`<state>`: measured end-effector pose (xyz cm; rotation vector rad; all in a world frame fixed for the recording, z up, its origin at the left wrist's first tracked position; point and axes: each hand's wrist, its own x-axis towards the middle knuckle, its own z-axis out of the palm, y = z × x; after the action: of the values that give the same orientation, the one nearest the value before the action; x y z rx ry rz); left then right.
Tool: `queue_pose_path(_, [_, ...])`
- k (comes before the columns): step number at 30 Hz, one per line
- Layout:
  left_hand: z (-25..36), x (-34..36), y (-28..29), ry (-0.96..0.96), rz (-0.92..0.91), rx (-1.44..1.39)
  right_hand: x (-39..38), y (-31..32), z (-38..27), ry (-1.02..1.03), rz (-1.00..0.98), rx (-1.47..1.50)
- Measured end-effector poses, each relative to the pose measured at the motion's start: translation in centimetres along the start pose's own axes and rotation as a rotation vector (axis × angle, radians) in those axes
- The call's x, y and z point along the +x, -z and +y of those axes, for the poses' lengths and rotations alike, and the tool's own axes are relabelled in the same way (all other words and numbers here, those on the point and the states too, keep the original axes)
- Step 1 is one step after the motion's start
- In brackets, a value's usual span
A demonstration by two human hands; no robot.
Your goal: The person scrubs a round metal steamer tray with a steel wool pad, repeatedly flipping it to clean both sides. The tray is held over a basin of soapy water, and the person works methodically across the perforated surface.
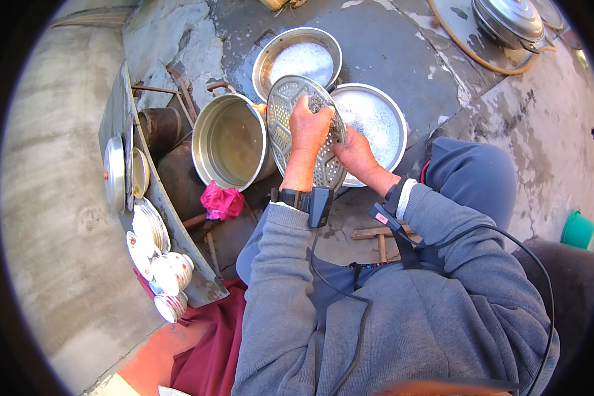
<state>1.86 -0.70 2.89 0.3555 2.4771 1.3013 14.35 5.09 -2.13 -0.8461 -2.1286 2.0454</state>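
Observation:
A round metal steamer plate (280, 109) full of holes is held tilted between the pots. My right hand (360, 156) grips its right edge, thumb on the upper face. Pressed on that face, my left hand (308, 129) is closed round a grey metal scouring pad (319, 103), only partly visible past the fingers. Behind the plate stands a metal pan (258, 66) of suds. On the right is a wide metal basin (399, 119) full of foamy water. To the left, a deep pot (201, 148) contains cloudy water.
A slanted board (191, 267) on the left carries pot lids (114, 173), stacked plates (150, 228) and patterned bowls (173, 273). A pink plastic bag (222, 201) lies below the deep pot. At the right are a lidded pot (508, 23), a hose (465, 58) and a green tub (577, 231).

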Motion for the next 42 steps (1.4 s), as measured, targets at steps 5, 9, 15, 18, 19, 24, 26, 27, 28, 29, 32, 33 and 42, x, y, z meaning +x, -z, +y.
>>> queue_pose_path(5, [-0.7, 0.2, -0.1, 0.125, -0.022, -0.140, 0.2, -0.2, 0.1, 0.024, -0.005, 0.008])
queue_pose_path(9, [-0.6, 1.2, -0.2, 0.133, -0.025, -0.126, 0.3, -0.2, 0.2, 0.000, 0.001, 0.004])
queue_pose_path(15, [0.3, 0.3, 0.0, 0.047, -0.021, -0.045, 0.0, -0.2, -0.1, -0.003, 0.013, -0.014])
queue_pose_path(18, [0.5, -0.3, -0.1, 0.004, 0.000, 0.072, -0.2, -0.2, -0.2, -0.011, -0.005, -0.016])
queue_pose_path(19, [0.6, -0.2, -0.1, -0.041, 0.046, 0.109, -0.2, -0.2, -0.2, -0.010, -0.017, -0.013])
queue_pose_path(24, [1.9, 2.6, -0.3, -0.149, 0.160, 0.331, -0.3, -0.2, -0.2, 0.000, 0.011, 0.056])
queue_pose_path(26, [2.4, 3.4, 0.0, -0.132, 0.171, 0.320, -0.3, -0.3, -0.3, 0.010, 0.017, 0.044])
queue_pose_path(27, [2.6, 3.3, 0.1, -0.123, 0.172, 0.297, -0.2, -0.3, -0.3, 0.009, 0.017, 0.026])
queue_pose_path(28, [2.6, 3.0, 0.2, -0.126, 0.187, 0.263, -0.1, -0.4, -0.3, -0.004, 0.018, 0.006])
queue_pose_path(29, [2.5, 2.3, 0.3, -0.110, 0.187, 0.238, -0.1, -0.4, -0.3, 0.003, 0.011, -0.001])
queue_pose_path(32, [1.6, -0.5, 0.2, -0.029, 0.081, 0.147, -0.2, -0.5, -0.1, -0.009, -0.015, -0.004])
queue_pose_path(33, [1.4, -1.0, 0.1, -0.033, 0.077, 0.146, -0.3, -0.5, 0.1, -0.011, -0.024, 0.004])
queue_pose_path(42, [2.4, 3.6, 0.1, -0.109, 0.181, 0.253, 0.1, -0.5, 0.5, 0.052, 0.052, 0.081])
